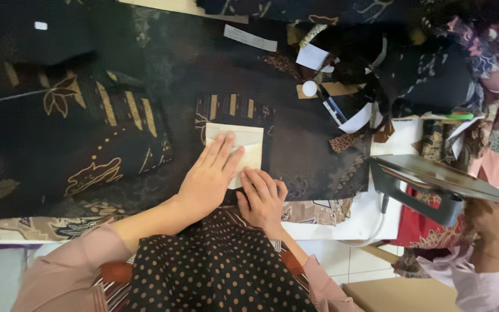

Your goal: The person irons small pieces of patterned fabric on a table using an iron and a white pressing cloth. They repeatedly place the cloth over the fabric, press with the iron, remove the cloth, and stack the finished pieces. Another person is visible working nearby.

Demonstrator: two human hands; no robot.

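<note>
My left hand (210, 176) lies flat, fingers together, on a cream rectangular piece of card or interfacing (246, 145). That piece rests on dark patterned fabric (295, 150) spread over the table. My right hand (263, 199) sits just beside it with fingers curled, pressing the lower edge of the cream piece and the fabric. Above the cream piece shows a fabric patch with gold stripes (232, 107). Neither hand lifts anything.
A clothes iron (434, 182) is held at the right by another person's hand (489, 222) in a pink sleeve. Black fabric with gold leaf and stripe motifs (88, 133) covers the left. Fabric scraps, white paper tags (313, 58) and a white disc (309, 88) lie behind.
</note>
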